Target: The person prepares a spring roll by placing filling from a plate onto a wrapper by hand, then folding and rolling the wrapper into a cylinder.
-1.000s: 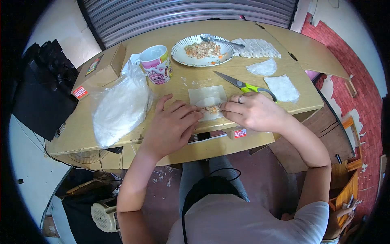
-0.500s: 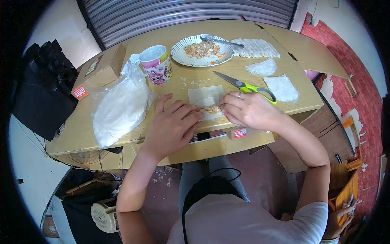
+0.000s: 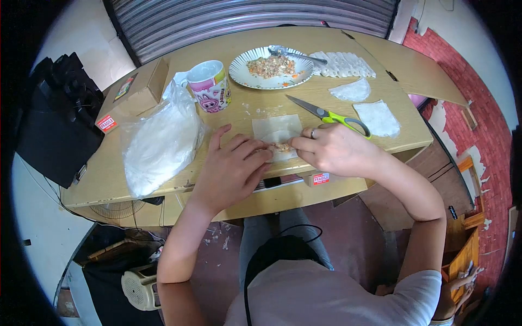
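A thin white spring roll wrapper (image 3: 277, 124) lies near the table's front edge, with a strip of minced filling (image 3: 281, 147) across its lower part. My left hand (image 3: 231, 163) has its thumb and nearest fingers pressed on the wrapper's left end, the outer fingers spread. At the other end of the filling, my right hand (image 3: 331, 148) pinches the wrapper with bent fingers; its fingertips are partly hidden. Green-handled scissors (image 3: 318, 111) lie just beyond the right hand. A paper plate (image 3: 243, 76) behind holds more filling (image 3: 269, 67) and a spoon (image 3: 296, 54).
Several finished rolls (image 3: 345, 64) sit at the back right, near loose wrappers (image 3: 377, 118). On the left are a printed mug (image 3: 209, 89), a plastic bag of white material (image 3: 160, 141) and a cardboard box (image 3: 133, 92). Another person's hand (image 3: 465, 282) shows at lower right.
My right hand has shifted slightly left along the filling, its fingers bending inward over the wrapper's right end. The left hand stays almost where it was.
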Demonstrator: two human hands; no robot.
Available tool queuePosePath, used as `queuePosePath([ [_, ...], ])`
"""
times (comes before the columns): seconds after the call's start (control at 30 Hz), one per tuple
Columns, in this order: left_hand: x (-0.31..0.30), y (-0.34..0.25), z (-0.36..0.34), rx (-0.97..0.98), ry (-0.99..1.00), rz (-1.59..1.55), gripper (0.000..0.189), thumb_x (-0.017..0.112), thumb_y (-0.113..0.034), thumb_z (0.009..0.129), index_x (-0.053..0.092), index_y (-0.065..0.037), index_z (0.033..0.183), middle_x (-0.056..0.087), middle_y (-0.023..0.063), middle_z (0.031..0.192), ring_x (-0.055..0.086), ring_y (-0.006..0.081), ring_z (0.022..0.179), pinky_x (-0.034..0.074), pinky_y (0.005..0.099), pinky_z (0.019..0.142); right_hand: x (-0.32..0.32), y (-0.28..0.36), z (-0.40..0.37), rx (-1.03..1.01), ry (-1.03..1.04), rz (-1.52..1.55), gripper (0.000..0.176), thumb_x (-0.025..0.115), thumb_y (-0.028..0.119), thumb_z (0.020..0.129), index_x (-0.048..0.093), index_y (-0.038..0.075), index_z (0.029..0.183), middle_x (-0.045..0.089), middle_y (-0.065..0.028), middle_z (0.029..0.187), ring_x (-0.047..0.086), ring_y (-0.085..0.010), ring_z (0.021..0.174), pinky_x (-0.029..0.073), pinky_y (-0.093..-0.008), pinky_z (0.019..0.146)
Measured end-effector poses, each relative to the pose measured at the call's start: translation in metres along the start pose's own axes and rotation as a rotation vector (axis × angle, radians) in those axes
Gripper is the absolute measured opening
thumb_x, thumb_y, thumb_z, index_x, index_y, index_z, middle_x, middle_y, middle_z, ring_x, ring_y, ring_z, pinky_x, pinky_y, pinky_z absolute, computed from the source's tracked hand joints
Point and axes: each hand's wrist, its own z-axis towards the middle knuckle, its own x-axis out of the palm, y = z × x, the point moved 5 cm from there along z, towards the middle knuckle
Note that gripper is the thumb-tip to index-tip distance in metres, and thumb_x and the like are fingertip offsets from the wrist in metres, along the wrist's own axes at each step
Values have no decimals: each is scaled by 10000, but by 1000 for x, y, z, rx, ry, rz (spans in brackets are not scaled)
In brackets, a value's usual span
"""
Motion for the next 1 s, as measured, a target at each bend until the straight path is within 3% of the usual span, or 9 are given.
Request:
queuePosePath([
  [0.13,0,-1,0,-11,-10,20,185,739,-243,920,729,-171,1090,707,-9,1121,642,208,1129,327,582,1167,8,0,0,44,-18,-8,145,665,130,776,680,-2,835,652,-65,1036,697,-200,860,606,-335,664],
  [0.2,1,-2,0,-16,-24,31,181,744,-247,915,730,-172,1079,705,-13,1115,642,204,1121,323,588,1166,8,-10,-2,211,-123,177,111,677,103,812,668,-2,844,652,-65,1064,703,-229,845,601,-373,674],
  [0.3,2,-4,0,-32,-46,36,195,761,-271,898,731,-175,1064,705,-22,1102,642,195,1104,314,600,1163,12,-24,-4,296,-179,453,108,683,107,855,654,4,866,657,-68,1064,703,-274,838,582,-418,698],
  [0.5,5,-5,1,-76,-92,25,222,783,-303,876,734,-179,1054,707,-26,1080,644,194,1073,301,611,1154,25,-39,-7,452,-101,684,120,739,85,842,661,16,903,688,-59,1087,719,-273,856,560,-402,678],
  [0.63,4,-6,2,-85,-91,20,218,783,-290,877,740,-179,1060,707,-22,1065,648,194,1051,298,615,1152,22,-38,-6,418,-76,719,111,718,84,852,670,11,920,690,-62,1097,718,-278,861,569,-398,693],
  [0.73,4,-5,3,-89,-82,20,215,780,-276,880,744,-179,1068,706,-20,1054,648,194,1043,295,619,1154,9,-27,-5,365,-39,563,116,724,105,850,693,23,927,696,-62,1116,717,-270,851,583,-376,710],
  [0.8,4,-5,2,-92,-76,17,213,778,-268,881,745,-179,1072,705,-19,1050,648,194,1041,294,621,1155,1,-17,-3,221,-120,291,108,737,138,839,715,44,889,704,-46,1139,709,-224,850,590,-350,711],
  [0.9,5,-5,3,-88,-78,17,208,777,-253,877,744,-177,1068,702,-20,1041,648,194,1039,294,625,1158,3,-8,1,82,-78,118,117,745,174,806,721,61,826,704,-34,1161,693,-183,878,584,-336,694],
  [1.0,4,-5,4,-76,-66,19,205,776,-246,873,744,-178,1063,699,-23,1033,647,191,1040,297,627,1160,0,-4,8,32,-59,165,176,721,193,747,698,26,799,658,-55,1075,676,-212,953,607,-364,715],
])
